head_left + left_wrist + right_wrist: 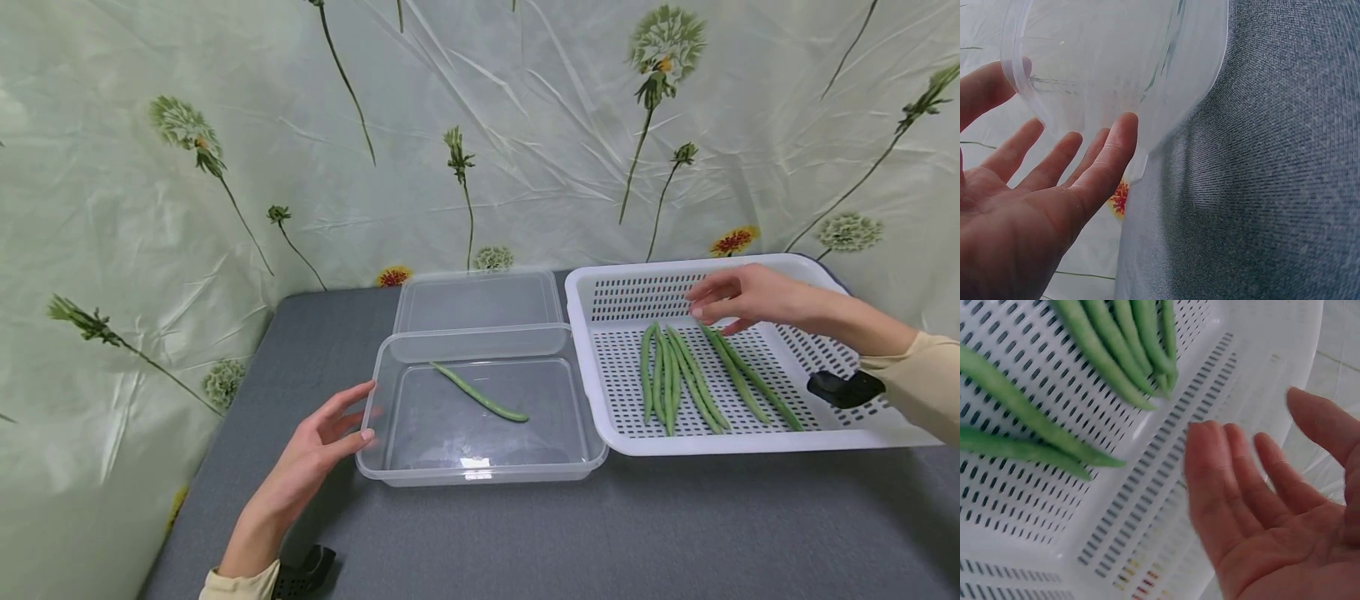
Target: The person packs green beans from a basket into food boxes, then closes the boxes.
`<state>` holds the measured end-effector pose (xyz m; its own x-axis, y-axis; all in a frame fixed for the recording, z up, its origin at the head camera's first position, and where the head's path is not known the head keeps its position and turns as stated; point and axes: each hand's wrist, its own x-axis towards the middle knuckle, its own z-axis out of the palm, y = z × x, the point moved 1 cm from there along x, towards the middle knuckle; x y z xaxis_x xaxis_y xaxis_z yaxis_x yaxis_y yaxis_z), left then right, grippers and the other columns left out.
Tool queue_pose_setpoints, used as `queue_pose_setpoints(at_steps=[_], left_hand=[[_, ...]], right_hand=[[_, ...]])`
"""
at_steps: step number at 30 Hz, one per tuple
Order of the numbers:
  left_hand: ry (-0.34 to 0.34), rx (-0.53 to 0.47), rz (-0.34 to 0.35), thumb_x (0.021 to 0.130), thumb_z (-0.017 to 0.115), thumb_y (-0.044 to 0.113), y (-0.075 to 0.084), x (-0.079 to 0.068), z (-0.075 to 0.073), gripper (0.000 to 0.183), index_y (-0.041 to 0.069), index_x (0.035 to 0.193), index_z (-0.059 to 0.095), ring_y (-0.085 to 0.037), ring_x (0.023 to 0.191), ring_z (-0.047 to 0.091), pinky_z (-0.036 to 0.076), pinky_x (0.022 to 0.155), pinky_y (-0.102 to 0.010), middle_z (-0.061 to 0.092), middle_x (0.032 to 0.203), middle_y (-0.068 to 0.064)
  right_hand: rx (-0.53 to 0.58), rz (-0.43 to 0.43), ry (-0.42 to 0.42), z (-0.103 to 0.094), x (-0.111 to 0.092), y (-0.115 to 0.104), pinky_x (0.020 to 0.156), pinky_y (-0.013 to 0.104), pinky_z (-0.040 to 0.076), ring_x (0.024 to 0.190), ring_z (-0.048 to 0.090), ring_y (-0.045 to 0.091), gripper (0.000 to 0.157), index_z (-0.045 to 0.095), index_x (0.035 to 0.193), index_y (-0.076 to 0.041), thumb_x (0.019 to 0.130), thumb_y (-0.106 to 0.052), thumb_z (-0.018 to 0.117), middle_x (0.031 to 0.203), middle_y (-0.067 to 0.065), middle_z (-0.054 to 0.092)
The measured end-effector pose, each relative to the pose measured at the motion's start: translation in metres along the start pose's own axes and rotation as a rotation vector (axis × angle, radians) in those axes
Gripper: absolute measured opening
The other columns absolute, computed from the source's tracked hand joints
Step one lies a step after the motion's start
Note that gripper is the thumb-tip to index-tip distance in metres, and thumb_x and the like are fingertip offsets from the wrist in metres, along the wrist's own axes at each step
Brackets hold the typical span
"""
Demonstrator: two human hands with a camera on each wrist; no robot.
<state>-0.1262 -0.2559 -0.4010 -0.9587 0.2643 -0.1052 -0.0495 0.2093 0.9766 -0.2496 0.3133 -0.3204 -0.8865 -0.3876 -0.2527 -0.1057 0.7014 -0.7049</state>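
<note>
A clear plastic container stands on the table, with one green bean lying slantwise inside. My left hand touches its left end with fingers spread and fairly straight; the left wrist view shows that hand beside the clear wall. To the right, a white perforated basket holds several more green beans, lying roughly side by side. Over its back part hovers my right hand, its fingers relaxed and holding nothing. In the right wrist view, the bean tips are apart from the fingers.
A clear flat lid lies behind the container. Grey cloth covers the table, and a pale flower-printed sheet hangs behind and to the left. The basket's left rim stands against the container's right side.
</note>
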Motion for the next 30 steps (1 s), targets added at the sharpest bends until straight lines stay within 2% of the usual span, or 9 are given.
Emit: queue_pose_setpoints(at_steps=[12, 19, 30], left_hand=[[0.002, 0.002, -0.019, 0.096, 0.063, 0.01, 0.001, 0.0, 0.001, 0.062, 0.014, 0.152, 0.036, -0.032, 0.136, 0.04, 0.048, 0.094, -0.029, 0.032, 0.156, -0.007], [0.007, 0.004, -0.031, 0.097, 0.063, 0.011, 0.002, -0.001, 0.0, 0.062, 0.015, 0.152, 0.036, -0.031, 0.136, 0.04, 0.048, 0.094, -0.029, 0.032, 0.156, -0.005], [0.01, -0.005, -0.02, 0.096, 0.064, 0.008, 0.002, 0.001, 0.002, 0.063, 0.012, 0.152, 0.036, -0.034, 0.136, 0.038, 0.048, 0.094, -0.029, 0.031, 0.156, -0.006]], right_hand=[[0.031, 0.086, -0.1, -0.002, -0.008, 0.038, 0.076, 0.04, 0.058, 0.099, 0.064, 0.024, 0.049, 0.05, 0.133, 0.014, 0.096, -0.015, 0.065, 0.12, 0.022, 0.063], [0.052, 0.16, -0.183, 0.002, -0.011, 0.055, 0.081, 0.043, 0.056, 0.102, 0.061, 0.027, 0.052, 0.047, 0.133, 0.016, 0.097, -0.019, 0.063, 0.118, 0.019, 0.064], [0.079, 0.227, -0.225, -0.003, -0.016, 0.073, 0.082, 0.044, 0.055, 0.101, 0.059, 0.024, 0.051, 0.047, 0.13, 0.017, 0.097, -0.016, 0.063, 0.116, 0.015, 0.061]])
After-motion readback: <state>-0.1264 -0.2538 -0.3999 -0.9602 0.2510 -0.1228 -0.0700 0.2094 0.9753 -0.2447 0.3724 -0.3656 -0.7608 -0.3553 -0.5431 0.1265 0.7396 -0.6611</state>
